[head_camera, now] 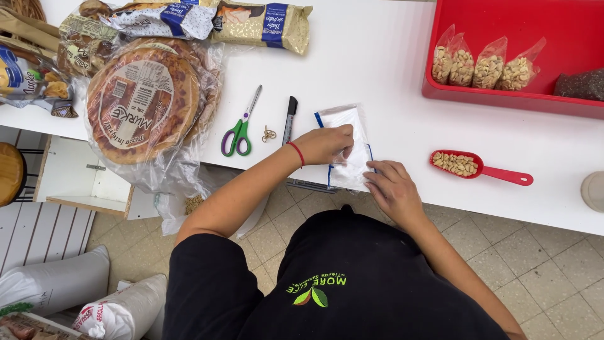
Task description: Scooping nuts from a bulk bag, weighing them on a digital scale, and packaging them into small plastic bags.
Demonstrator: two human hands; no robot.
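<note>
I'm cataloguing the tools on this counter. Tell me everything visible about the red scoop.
The red scoop looks like glossy moulded plastic: an oval bowl and a straight handle that widens to a rounded end. It lies flat on the white counter, bowl pointing left, handle running right, just below the red tray. The bowl is filled with pale shelled nuts, likely peanuts. Neither hand touches it; the right hand is the nearer one, to its left.

head cam | worn on person, looks steeply down | close over white counter [390, 69] edge | own torso and floor below
</note>
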